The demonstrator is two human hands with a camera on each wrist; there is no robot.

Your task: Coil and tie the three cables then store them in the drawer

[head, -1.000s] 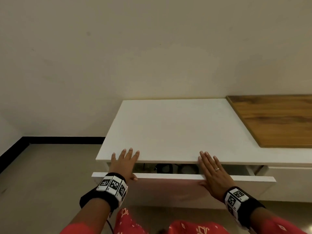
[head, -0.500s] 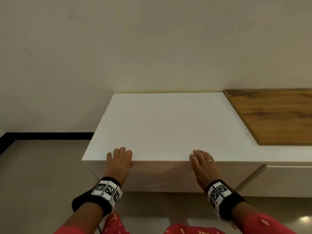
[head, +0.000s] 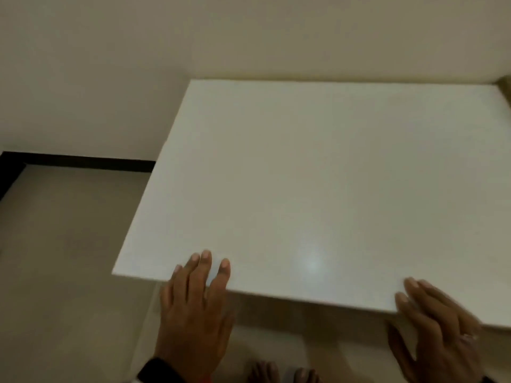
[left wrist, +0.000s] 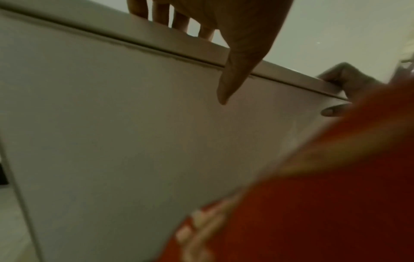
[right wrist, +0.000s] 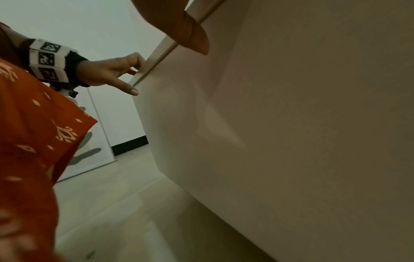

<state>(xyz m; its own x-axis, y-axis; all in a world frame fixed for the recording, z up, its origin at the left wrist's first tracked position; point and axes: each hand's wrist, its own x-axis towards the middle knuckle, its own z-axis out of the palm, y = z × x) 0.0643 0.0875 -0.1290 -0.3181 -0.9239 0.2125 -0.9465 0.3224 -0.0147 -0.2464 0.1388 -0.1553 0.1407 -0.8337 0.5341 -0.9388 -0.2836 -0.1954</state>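
No cable shows in any view. The white drawer front [left wrist: 134, 124] sits flush under the cabinet top [head: 318, 175], with only a thin seam between them. My left hand [head: 201, 275] lies with straight fingers over the top's front edge, and its thumb [left wrist: 233, 70] points down across the drawer front. My right hand [head: 423, 302] rests the same way further right along the edge, a ring on one finger. Neither hand holds anything. In the right wrist view the left hand [right wrist: 112, 70] touches the edge above the drawer front [right wrist: 291, 124].
The cabinet stands against a cream wall [head: 249, 31]. A tiled floor [head: 60, 258] with a black skirting board [head: 83, 161] lies to its left. Red patterned clothing [right wrist: 29, 124] hangs close to the drawer front. Toes [head: 265, 373] show below the cabinet.
The drawer, slightly open a second ago with dark cables visible inside, is now pushed in. Both hands have slid up from the drawer front onto the top edge. The head view has moved closer.
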